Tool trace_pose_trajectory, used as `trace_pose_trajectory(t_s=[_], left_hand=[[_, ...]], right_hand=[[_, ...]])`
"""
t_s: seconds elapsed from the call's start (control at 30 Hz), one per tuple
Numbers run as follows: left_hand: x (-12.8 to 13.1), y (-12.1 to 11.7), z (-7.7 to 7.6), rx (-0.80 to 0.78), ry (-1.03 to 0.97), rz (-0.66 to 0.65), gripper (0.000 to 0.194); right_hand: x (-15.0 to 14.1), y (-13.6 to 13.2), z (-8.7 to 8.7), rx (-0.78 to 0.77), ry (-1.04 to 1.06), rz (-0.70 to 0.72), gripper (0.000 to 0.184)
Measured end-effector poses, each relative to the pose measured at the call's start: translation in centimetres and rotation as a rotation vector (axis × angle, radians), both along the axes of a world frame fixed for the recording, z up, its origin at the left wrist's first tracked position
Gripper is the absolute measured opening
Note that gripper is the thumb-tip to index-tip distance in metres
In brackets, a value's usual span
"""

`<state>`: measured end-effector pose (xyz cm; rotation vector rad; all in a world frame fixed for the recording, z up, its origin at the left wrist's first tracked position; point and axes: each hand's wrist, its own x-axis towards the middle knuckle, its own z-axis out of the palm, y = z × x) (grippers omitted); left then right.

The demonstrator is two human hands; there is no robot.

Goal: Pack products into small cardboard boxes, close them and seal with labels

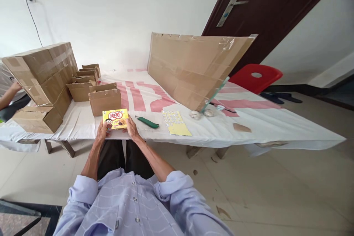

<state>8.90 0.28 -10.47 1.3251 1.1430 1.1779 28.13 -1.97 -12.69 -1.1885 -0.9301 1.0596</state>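
Between both hands, at the table's front edge, is a small yellow printed snack box (117,119) with a cartoon figure on its face. My left hand (101,132) grips its left side, and my right hand (132,129) is closed on its right side. Just behind the box stands an open cardboard carton (105,99); its inside is hidden. To the right of my right hand lies a green-handled knife or cutter (148,122). Farther right rests a yellow sheet (176,122) with rows of pale stickers.
Closed cardboard boxes (44,73) are stacked at the left, with several open cartons (83,88) beside them. A big cardboard sheet or box (190,66) leans toward a red chair (256,77). Another person's arm (11,94) shows at the far left. White cloth (221,131) covers the table.
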Motion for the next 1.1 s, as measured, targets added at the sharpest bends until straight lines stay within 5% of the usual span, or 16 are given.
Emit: trace_pose_trajectory(t_s=[0.47,0.87,1.1], left_hand=[[1.3,0.2,9.1,0.329,-0.093,-0.045,0.093],[1.4,-1.1,12.6,0.453,-0.128,-0.077,0.09],[1.5,-1.1,12.2,0.44,-0.114,-0.068,0.09]], right_hand=[[1.5,-1.8,10.7,0.38,-0.128,-0.039,0.103],[2.2,-2.2,13.3,0.556,-0.24,-0.179,0.111],[2.5,-2.3,12.9,0.541,-0.245,-0.166,0.112]])
